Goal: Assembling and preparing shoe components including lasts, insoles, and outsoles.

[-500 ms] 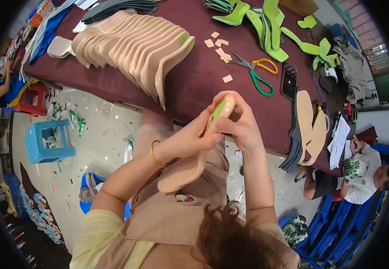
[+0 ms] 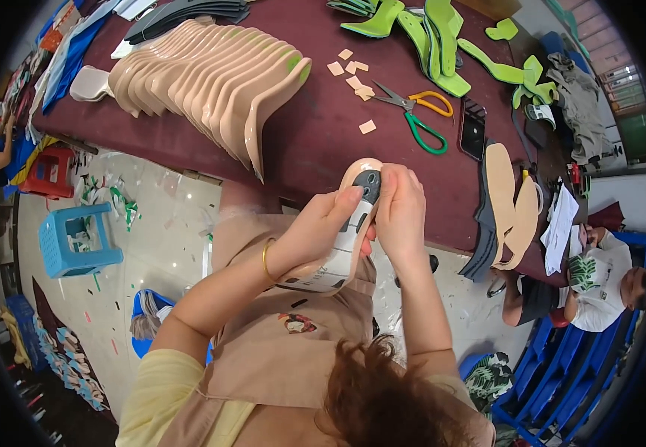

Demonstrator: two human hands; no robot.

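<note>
In front of my apron I hold a beige insole [image 2: 344, 249], with its white face carrying dark grey patches turned up. My left hand [image 2: 310, 229] grips it along the left edge, its thumb lying on the dark patch near the far end. My right hand [image 2: 401, 208] is closed round the right edge, and some of its fingertips show beneath. On the maroon table [image 2: 323, 149] beyond, a long row of glossy beige insoles [image 2: 204, 82] leans together, a few with green patches. Small beige squares [image 2: 367, 127] lie to its right, beside scissors [image 2: 412, 104] with orange and green handles.
Lime-green insoles [image 2: 438, 45] lie at the far right of the table. A dark phone [image 2: 473, 128] and flat tan sole pieces [image 2: 498, 201] lie along the right side. A blue stool [image 2: 77, 240] stands on the littered floor at left. Another person [image 2: 602, 287] sits at right.
The insole has been turned over: its beige face with a green patch showed before, and its white and grey face shows now. Both hands have shifted their grip along its edges.
</note>
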